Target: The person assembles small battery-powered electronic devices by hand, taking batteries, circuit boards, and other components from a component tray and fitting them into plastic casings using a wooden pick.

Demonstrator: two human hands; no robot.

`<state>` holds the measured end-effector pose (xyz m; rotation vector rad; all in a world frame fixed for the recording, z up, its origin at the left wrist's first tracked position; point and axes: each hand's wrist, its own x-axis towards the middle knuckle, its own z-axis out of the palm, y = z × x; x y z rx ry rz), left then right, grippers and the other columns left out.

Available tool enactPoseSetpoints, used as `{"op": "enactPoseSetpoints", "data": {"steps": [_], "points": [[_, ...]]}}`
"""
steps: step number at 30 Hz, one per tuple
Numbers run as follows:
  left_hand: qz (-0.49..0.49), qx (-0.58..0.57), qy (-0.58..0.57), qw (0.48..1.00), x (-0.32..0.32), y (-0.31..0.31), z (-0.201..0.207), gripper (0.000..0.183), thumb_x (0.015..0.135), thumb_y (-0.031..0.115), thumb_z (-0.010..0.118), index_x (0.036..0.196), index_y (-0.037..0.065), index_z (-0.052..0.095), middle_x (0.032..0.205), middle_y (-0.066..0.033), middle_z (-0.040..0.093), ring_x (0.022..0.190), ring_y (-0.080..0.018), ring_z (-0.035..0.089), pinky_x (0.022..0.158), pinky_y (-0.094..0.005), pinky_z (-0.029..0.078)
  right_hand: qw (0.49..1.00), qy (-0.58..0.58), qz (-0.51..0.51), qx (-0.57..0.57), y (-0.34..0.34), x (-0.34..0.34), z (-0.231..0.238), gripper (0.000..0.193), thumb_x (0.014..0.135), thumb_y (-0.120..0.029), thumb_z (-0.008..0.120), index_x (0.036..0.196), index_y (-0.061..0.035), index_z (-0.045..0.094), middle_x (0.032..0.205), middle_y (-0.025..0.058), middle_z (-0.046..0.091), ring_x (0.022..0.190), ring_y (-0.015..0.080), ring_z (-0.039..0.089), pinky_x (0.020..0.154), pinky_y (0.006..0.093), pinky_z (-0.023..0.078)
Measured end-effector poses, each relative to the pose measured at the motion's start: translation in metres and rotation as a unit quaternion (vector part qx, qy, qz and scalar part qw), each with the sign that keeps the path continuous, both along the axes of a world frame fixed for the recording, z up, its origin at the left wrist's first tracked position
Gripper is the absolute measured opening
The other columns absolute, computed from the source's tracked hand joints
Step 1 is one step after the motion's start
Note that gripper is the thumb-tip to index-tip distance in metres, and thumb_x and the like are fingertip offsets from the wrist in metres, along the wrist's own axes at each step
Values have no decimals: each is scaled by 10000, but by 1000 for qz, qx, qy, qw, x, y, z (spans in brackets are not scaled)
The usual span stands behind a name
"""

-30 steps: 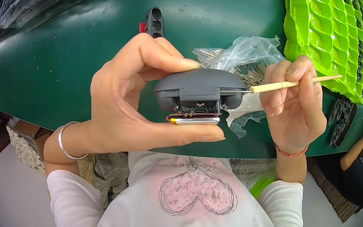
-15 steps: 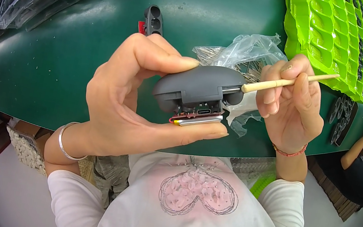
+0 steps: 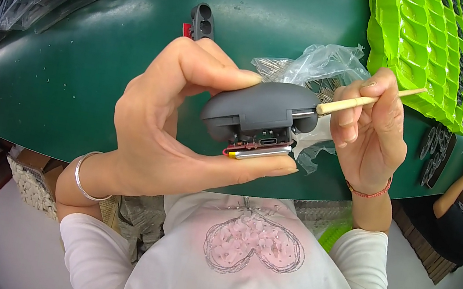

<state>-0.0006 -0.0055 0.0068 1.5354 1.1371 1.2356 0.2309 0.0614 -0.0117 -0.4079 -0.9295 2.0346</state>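
Case (image 3: 270, 99), dark grey, held up over the near part of the green table (image 3: 72, 67), underside open toward the camera. Left hand (image 3: 153, 112) pinches it: index finger on the curved top, thumb under the silver battery (image 3: 264, 152). Board (image 3: 247, 145) and port (image 3: 268, 141) show just above the battery. Right hand (image 3: 376, 133) pinches a wooden stick (image 3: 340, 105) between thumb and fingers, blunt end up against the case's right end; contact looks likely, exact touch point too small to confirm.

Change: one second ago a bare length of pin (image 3: 303, 114) bridged case and stick; now that gap has closed and the metal shows only along the slot. Case also tips a bit more, right end higher. Judgement: pin sits deeper in the slot, pushed by the stick; whether fully seated, cannot tell.

Around: clear bag (image 3: 330, 60) with loose pins (image 3: 273, 67) behind the case, lime tray (image 3: 379, 46) beyond the right hand, grey part (image 3: 203, 22) on the table beyond the left hand, black pieces (image 3: 437, 153) off right.
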Motion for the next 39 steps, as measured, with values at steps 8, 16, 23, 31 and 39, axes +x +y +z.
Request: {"op": "enactPoseSetpoints", "data": {"steps": [8, 16, 23, 31, 39], "points": [[-4, 4, 3, 1000, 0, 0, -2, 649, 572, 29, 922, 1057, -8, 492, 963, -143, 618, 855, -152, 605, 769, -261, 514, 1000, 3, 7, -21, -1, -1, 1, 265, 1053, -219, 360, 1087, 3, 502, 905, 234, 642, 737, 177, 623, 654, 274, 533], [-3, 2, 0, 1000, 0, 0, -1, 646, 576, 27, 919, 1058, -4, 490, 956, -141, 614, 846, -146, 592, 760, -253, 506, 1000, 0, 8, -18, 0, -1, 0, 252, 1049, -214, 375, 1084, 1, 502, 920, 238, 643, 743, 178, 628, 663, 273, 535], [0, -4, -3, 1000, 0, 1, -1, 647, 578, 28, 918, 1059, 0, 486, 954, -140, 614, 842, -146, 585, 748, -249, 498, 1000, -4, -2, -1, -1, -1, -2, 237, 1044, -206, 392, 1093, -2, 503, 924, 238, 644, 748, 178, 628, 667, 273, 535], [-2, -1, -5, 1000, 0, 1, -2, 641, 582, 38, 918, 1057, 2, 489, 955, -143, 617, 840, -142, 586, 748, -245, 497, 1000, 2, -4, -16, -2, -2, 0, 239, 1043, -204, 396, 1094, 4, 501, 933, 237, 639, 754, 176, 622, 676, 273, 531], [1, -10, -7, 1000, 1, 0, -1, 633, 585, 35, 915, 1053, 1, 489, 950, -140, 615, 837, -144, 597, 750, -246, 503, 1000, -2, 4, -20, -1, 0, 0, 239, 1041, -200, 402, 1086, 7, 513, 939, 238, 641, 766, 175, 627, 683, 271, 531]]}}
